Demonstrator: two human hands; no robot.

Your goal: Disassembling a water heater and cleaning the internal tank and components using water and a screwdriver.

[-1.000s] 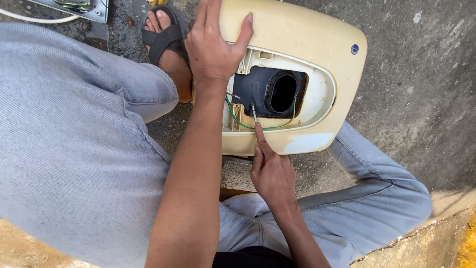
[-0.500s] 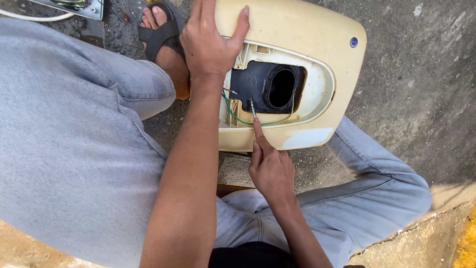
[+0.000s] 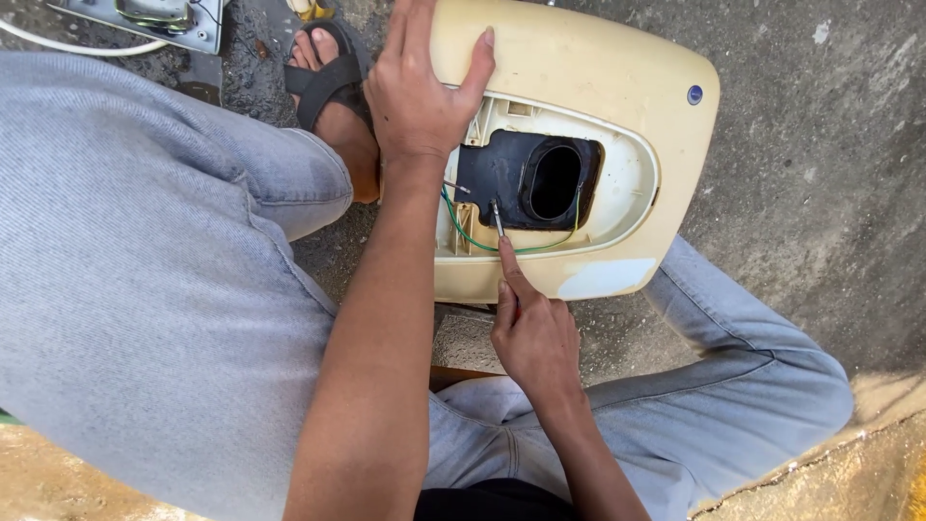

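A cream plastic housing (image 3: 617, 87) lies on the concrete between my knees. Its recess holds a black part with an oval hole (image 3: 555, 181) and a green wire (image 3: 463, 232) looping along the lower edge. My left hand (image 3: 420, 92) presses flat on the housing's top left, fingers spread. My right hand (image 3: 531, 338) grips a screwdriver (image 3: 499, 220), index finger stretched along its shaft. The metal tip sits at the black part's lower left corner. The handle is mostly hidden in my palm.
My legs in grey-blue jeans frame the housing on both sides. My foot in a black sandal (image 3: 328, 68) rests just left of it. A metal plate with wiring (image 3: 154, 19) and a white cable (image 3: 68, 43) lie at the top left. Rough concrete surrounds everything.
The view has shifted slightly. My right hand has edged the screwdriver tip a little closer to the black part. The left hand stays pressed on the housing.
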